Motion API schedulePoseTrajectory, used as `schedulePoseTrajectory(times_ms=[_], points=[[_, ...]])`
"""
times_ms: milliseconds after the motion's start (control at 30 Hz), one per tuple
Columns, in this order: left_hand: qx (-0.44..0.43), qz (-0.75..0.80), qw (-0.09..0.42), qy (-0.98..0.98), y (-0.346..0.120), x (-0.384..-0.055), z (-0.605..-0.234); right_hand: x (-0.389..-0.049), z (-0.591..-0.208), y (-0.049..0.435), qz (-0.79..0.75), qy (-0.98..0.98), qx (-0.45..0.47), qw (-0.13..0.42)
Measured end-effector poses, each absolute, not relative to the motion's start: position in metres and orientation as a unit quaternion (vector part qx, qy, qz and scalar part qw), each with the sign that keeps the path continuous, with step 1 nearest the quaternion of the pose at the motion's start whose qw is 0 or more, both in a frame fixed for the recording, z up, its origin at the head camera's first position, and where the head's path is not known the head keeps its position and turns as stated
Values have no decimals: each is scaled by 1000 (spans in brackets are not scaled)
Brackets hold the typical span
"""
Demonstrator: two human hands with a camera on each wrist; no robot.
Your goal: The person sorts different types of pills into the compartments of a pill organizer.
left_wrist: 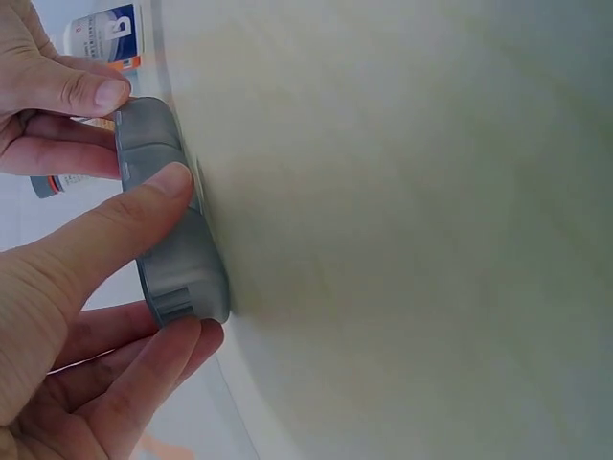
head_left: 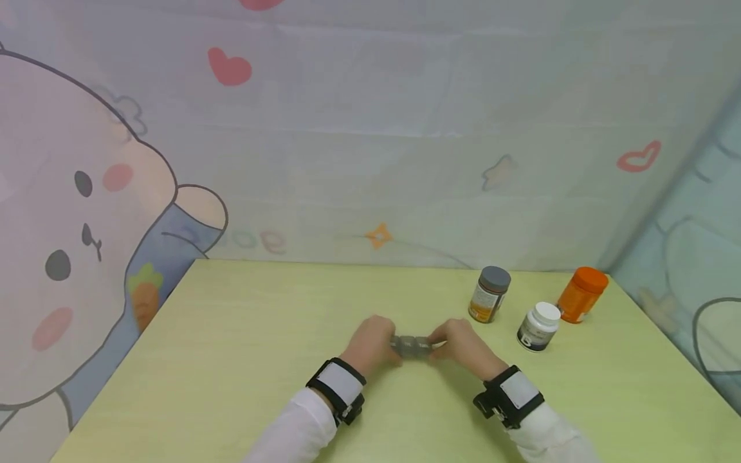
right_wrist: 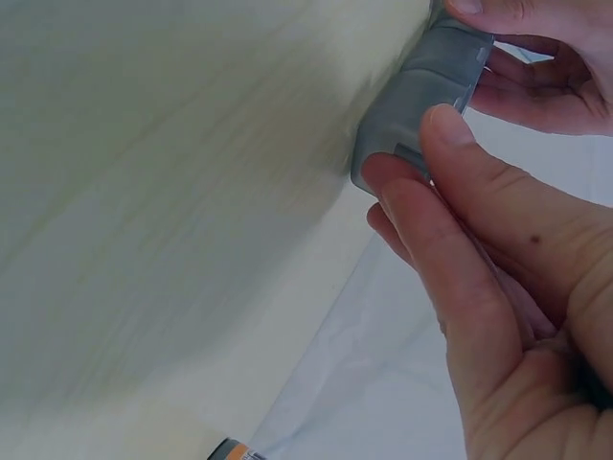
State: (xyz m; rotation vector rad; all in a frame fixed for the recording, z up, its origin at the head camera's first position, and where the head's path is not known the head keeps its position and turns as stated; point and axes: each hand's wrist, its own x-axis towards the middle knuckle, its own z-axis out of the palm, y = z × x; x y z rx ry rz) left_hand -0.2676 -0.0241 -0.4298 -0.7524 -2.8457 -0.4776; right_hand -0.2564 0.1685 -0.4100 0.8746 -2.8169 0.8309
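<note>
A grey, translucent pill organizer (head_left: 408, 346) with a row of rounded compartments lies crosswise between both hands, close over the table (head_left: 260, 347). My left hand (head_left: 370, 342) grips its left end; in the left wrist view the thumb (left_wrist: 170, 180) lies along the top edge and the fingers curl at the end by a small ridged tab. My right hand (head_left: 465, 347) pinches the other end. The right wrist view shows that thumb (right_wrist: 448, 126) on the edge and the index fingertip at the end face of the organizer (right_wrist: 421, 86).
Right of the hands stand three bottles: a brown one with a grey lid (head_left: 489, 294), a white one (head_left: 539, 326) and an orange one (head_left: 581, 296). A printed cloth (head_left: 405, 141) hangs behind the table's far edge. A thin dark cable (head_left: 697, 334) shows at far right.
</note>
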Motion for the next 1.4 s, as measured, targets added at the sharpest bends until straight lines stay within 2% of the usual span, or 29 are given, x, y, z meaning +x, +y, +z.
schedulePoseTrajectory(times_ms=[267, 600, 933, 1167, 1400], points=[[-241, -146, 61, -958, -21, -265, -429, -252, -413, 169, 237, -927, 288, 42], [-305, -168, 34, -937, -21, -268, -435, -250, -416, 158, 203, -916, 337, 78], [-315, -197, 57, -927, -25, -272, -435, -249, -417, 143, 152, -916, 356, 108], [-307, -208, 48, -927, -26, -273, -434, -246, -426, 141, 88, -909, 385, 132], [-294, -208, 57, -931, -27, -274, -435, -243, -425, 143, 52, -898, 418, 127]])
